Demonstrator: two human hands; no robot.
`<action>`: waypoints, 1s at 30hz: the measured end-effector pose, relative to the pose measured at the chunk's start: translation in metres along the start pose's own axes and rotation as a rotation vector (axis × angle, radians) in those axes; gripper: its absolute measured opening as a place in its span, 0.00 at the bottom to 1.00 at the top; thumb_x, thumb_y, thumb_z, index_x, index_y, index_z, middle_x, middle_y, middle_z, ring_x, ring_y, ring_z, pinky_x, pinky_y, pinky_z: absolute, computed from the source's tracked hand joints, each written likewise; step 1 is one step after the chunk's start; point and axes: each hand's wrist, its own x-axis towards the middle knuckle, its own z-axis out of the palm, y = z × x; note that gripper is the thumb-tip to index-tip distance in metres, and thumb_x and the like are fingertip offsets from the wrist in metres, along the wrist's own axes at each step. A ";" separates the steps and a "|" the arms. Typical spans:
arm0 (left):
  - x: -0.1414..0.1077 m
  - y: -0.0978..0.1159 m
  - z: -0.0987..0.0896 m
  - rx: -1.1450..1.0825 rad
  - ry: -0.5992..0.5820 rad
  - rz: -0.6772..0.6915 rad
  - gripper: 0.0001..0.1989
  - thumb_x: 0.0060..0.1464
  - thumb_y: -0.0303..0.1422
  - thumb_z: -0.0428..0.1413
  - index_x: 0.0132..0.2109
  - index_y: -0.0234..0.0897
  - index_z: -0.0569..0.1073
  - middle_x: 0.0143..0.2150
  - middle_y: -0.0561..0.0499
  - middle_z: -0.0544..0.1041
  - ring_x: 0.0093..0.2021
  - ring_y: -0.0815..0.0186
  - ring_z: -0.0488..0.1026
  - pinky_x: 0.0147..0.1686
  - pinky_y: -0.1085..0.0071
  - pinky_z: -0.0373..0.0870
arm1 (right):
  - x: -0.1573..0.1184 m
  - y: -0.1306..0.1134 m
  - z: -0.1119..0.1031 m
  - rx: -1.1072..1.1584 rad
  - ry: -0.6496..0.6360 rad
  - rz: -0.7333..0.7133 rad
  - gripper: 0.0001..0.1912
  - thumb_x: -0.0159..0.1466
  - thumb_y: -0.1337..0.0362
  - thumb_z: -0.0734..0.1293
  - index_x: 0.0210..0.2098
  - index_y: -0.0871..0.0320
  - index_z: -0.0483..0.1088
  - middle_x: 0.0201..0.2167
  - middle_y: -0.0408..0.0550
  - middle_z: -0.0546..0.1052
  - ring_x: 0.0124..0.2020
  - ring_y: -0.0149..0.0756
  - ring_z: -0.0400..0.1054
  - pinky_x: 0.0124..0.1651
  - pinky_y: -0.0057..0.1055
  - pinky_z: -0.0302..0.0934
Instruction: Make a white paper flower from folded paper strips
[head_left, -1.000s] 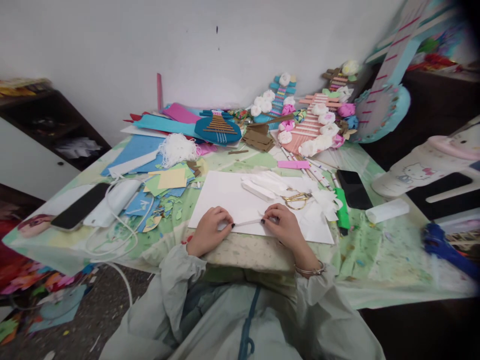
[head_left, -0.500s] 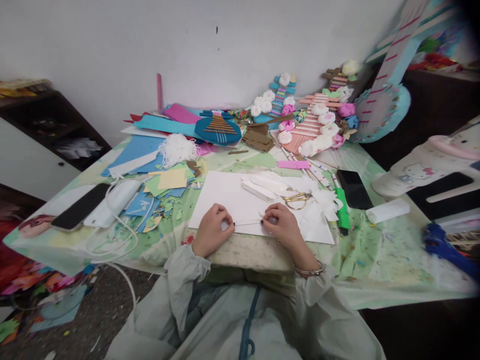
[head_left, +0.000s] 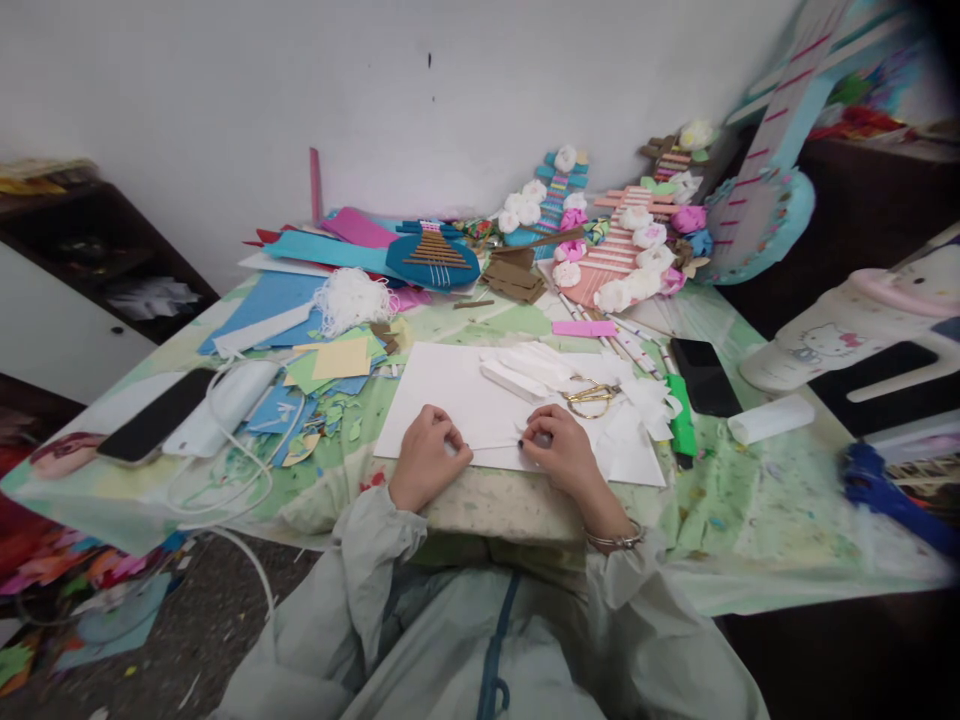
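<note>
A white sheet [head_left: 450,385] lies near the table's front edge. Over its front left part my left hand [head_left: 431,455] is closed in a pinch, and my right hand [head_left: 559,447] pinches in the same way to the right. A thin white strip or thread [head_left: 495,446] runs between the fingertips of both hands. Gold scissors [head_left: 590,397] rest on the sheet behind my right hand, beside folded white paper [head_left: 514,380] and white petal-like pieces [head_left: 637,405].
Green cutter [head_left: 680,420], dark phone [head_left: 705,375] and tumbler [head_left: 825,330] stand or lie at right. Paper scraps [head_left: 341,358], white thread [head_left: 352,300], another phone [head_left: 157,415] and a cable are at left. Decorated paper instruments [head_left: 435,262] line the back.
The view has shifted slightly. My left hand's fingertips have moved a little closer to my right hand; both hands keep their pinch.
</note>
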 end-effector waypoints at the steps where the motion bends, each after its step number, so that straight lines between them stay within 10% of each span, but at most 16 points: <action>1: 0.000 0.001 0.000 0.002 0.001 -0.014 0.02 0.42 0.26 0.53 0.24 0.36 0.69 0.37 0.49 0.65 0.38 0.63 0.67 0.43 0.65 0.65 | 0.000 0.000 0.000 0.003 -0.001 0.002 0.04 0.49 0.72 0.65 0.22 0.58 0.69 0.35 0.46 0.70 0.37 0.35 0.65 0.42 0.33 0.58; 18: -0.006 -0.001 -0.002 -0.063 0.029 0.081 0.09 0.46 0.24 0.51 0.30 0.39 0.75 0.37 0.49 0.67 0.39 0.63 0.66 0.44 0.64 0.64 | -0.004 -0.001 0.001 -0.026 -0.002 -0.118 0.12 0.52 0.75 0.64 0.27 0.54 0.77 0.35 0.46 0.67 0.39 0.35 0.62 0.45 0.35 0.58; 30: -0.053 0.030 0.009 0.484 0.066 0.282 0.18 0.56 0.30 0.47 0.52 0.30 0.69 0.52 0.40 0.70 0.53 0.51 0.62 0.47 0.53 0.57 | -0.044 -0.024 0.008 -0.609 0.030 -0.359 0.16 0.57 0.77 0.61 0.42 0.58 0.71 0.43 0.49 0.72 0.46 0.43 0.53 0.43 0.39 0.49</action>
